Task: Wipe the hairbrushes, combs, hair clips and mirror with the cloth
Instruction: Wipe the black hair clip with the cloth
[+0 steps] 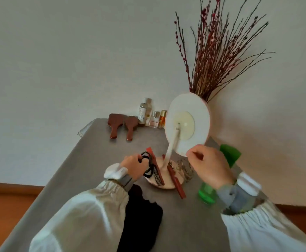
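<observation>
Grey table [86, 160] against a white wall. On it the round mirror [187, 124] stands tilted, back toward the viewer; the right hand [209, 165] pinches its lower rim. Two red combs [174, 176] lie across the mirror's base dish [166, 184]. The left hand [132, 165] grips black hair ties [146, 165] beside that dish. A black cloth [141, 215] lies near the left sleeve. Two brown hairbrushes [120, 127] rest at the far edge, beside small bottles [153, 115]. A green bottle [207, 194] sits under the right wrist.

left hand [132, 165] grips black hair ties [146, 165] | right hand [209, 165] pinches mirror [187, 122] rim (back facing camera)
</observation>
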Demonstrator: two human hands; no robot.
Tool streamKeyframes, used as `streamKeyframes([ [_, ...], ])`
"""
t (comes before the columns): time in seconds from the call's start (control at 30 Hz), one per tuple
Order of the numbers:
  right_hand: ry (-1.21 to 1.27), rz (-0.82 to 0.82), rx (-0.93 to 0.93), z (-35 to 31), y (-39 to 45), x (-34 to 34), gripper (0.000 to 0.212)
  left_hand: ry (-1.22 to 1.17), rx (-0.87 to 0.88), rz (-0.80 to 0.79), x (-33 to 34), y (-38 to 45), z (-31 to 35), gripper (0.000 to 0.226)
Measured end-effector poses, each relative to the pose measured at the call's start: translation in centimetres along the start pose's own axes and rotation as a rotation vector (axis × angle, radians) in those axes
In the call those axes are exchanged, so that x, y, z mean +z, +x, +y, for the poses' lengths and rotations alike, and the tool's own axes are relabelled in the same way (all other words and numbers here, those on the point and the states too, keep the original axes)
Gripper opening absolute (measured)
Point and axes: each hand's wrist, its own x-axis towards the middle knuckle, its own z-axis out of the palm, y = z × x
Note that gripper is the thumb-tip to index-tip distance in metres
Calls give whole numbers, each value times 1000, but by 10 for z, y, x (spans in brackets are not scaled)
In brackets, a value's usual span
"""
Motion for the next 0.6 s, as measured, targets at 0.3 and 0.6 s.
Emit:
streamKeyframes([
  [0.3,58,557,139,62,12,-25,68,14,-73,-74,20,5,-3,48],
  [0.6,543,190,392,85,5,-2,13,-109,-223,95,6,3,-16,36],
])
